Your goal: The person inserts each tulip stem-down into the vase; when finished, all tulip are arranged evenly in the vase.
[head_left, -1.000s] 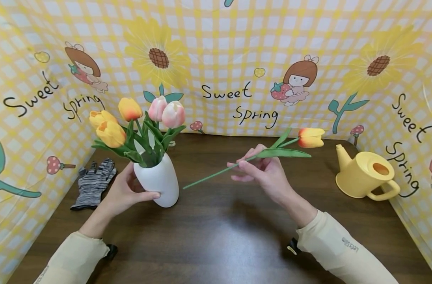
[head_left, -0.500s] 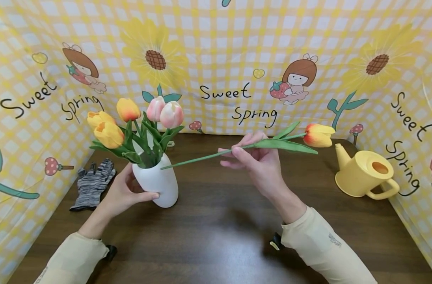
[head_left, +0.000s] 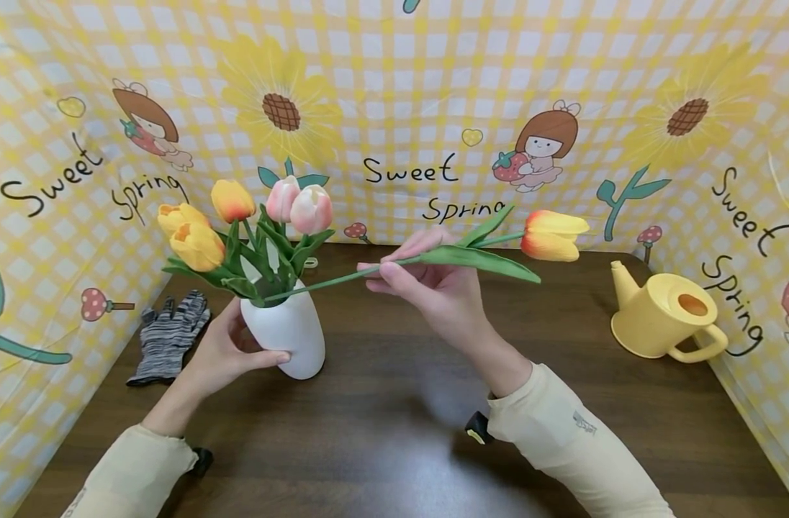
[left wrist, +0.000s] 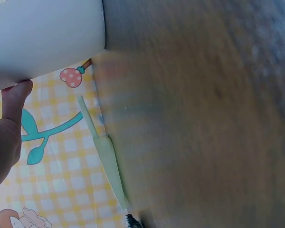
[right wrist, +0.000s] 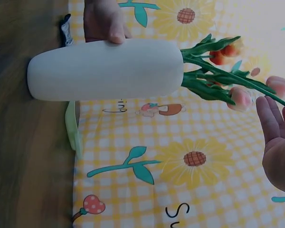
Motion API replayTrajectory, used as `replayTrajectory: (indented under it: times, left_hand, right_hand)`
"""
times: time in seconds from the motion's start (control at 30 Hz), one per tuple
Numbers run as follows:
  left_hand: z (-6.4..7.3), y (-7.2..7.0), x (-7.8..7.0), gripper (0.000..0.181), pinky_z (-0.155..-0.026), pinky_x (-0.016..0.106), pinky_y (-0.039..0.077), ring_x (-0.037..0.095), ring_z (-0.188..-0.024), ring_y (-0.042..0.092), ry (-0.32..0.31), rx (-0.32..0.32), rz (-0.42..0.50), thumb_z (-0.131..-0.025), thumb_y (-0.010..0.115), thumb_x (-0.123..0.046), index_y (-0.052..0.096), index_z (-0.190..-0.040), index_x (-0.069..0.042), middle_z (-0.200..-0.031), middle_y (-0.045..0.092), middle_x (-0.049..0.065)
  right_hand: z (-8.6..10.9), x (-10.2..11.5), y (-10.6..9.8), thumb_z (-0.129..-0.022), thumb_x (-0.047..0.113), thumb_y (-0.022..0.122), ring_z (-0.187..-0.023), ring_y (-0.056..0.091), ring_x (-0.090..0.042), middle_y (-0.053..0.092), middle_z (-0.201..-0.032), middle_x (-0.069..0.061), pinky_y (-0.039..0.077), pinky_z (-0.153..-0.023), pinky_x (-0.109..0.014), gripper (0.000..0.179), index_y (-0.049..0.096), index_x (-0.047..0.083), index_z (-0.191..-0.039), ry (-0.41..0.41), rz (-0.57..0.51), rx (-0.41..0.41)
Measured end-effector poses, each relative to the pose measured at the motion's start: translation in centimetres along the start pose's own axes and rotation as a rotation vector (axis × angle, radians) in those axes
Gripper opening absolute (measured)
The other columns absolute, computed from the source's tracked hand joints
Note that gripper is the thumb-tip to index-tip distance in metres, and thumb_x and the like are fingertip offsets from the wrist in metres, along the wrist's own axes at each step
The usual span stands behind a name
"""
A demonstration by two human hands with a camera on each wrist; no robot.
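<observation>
My left hand (head_left: 216, 356) grips a white vase (head_left: 297, 338), thumb across its front, on the left of the table. The vase leans slightly and holds pink tulips (head_left: 311, 209) and several yellow-orange tulips (head_left: 199, 246) with green leaves. Between thumb and fingers, my right hand (head_left: 443, 295) pinches the green stem of a yellow-red tulip (head_left: 553, 236), its bloom pointing right. The stem's lower end overlaps the vase mouth in the head view. From the right wrist, the stem (right wrist: 261, 88) slants past the other leaves toward the vase opening.
A grey striped glove (head_left: 170, 338) lies left of the vase. At the right stands a yellow watering can (head_left: 663, 316). Behind the vase, a pale green flat tool with a narrow handle (left wrist: 107, 156) lies by the checked cloth wall (head_left: 394, 93). The tabletop (head_left: 368, 432) is dark wood.
My right hand has moved left with the tulip, bringing the stem's end from beside the vase to over its mouth. My left hand keeps its grip on the vase.
</observation>
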State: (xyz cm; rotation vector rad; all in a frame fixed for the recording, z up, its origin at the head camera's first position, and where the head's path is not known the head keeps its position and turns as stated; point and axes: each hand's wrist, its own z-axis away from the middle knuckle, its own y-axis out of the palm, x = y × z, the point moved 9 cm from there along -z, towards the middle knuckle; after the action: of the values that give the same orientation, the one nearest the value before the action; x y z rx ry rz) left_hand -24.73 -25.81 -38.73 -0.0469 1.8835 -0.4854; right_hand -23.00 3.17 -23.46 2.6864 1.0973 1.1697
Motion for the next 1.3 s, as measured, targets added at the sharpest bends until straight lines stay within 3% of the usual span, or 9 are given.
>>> replayTrajectory:
  times: [0.27,0.6,0.97,1.1,1.3]
  left_hand:
    - [-0.1,0.0,0.1,0.098,-0.078,0.034,0.061,0.017,-0.111,0.065,0.009,0.006,0.001,-0.071,0.086,0.013,0.038,-0.153,-0.015,-0.135,0.056,0.008]
    - [-0.3,-0.1,-0.2,0.098,-0.077,0.035,0.061,0.018,-0.111,0.065,0.010,0.004,0.004,-0.071,0.085,0.013,0.038,-0.153,-0.016,-0.135,0.055,0.008]
    - [0.2,0.0,0.0,0.096,-0.075,0.035,0.062,0.017,-0.109,0.066,0.003,-0.003,-0.004,-0.072,0.085,0.013,0.040,-0.152,-0.015,-0.134,0.057,0.006]
    - [0.2,-0.1,0.2,0.097,-0.076,0.035,0.062,0.017,-0.110,0.065,0.000,-0.007,-0.008,-0.071,0.086,0.012,0.039,-0.152,-0.016,-0.135,0.056,0.006]
    - [0.0,-0.1,0.2,0.099,-0.077,0.035,0.061,0.017,-0.111,0.065,0.004,0.002,-0.006,-0.072,0.085,0.013,0.037,-0.154,-0.016,-0.135,0.055,0.008]
  right_hand:
    - [-0.8,0.5,0.9,-0.093,-0.008,0.067,-0.093,0.074,-0.032,0.062,-0.097,-0.018,0.060,-0.074,-0.055,0.018,0.051,-0.011,-0.101,-0.052,0.043,0.037]
    - [-1.1,0.8,0.6,-0.093,-0.006,0.069,-0.090,0.074,-0.031,0.063,-0.096,-0.018,0.060,-0.074,-0.053,0.019,0.052,-0.010,-0.101,-0.086,0.057,0.042]
    - [-1.1,-0.1,2.2,-0.089,-0.019,0.064,-0.090,0.075,-0.024,0.056,-0.098,-0.030,0.061,-0.070,-0.049,0.019,0.051,-0.012,-0.102,-0.075,0.180,0.084]
    - [-1.2,-0.6,2.7,-0.086,-0.024,0.064,-0.082,0.074,-0.023,0.063,-0.096,-0.026,0.062,-0.067,-0.045,0.024,0.055,-0.008,-0.102,-0.063,0.263,0.094]
    - [-1.5,-2.2,3.6,-0.086,-0.014,0.073,-0.077,0.071,-0.020,0.070,-0.094,-0.017,0.060,-0.065,-0.035,0.016,0.068,-0.006,-0.099,-0.019,0.404,0.093]
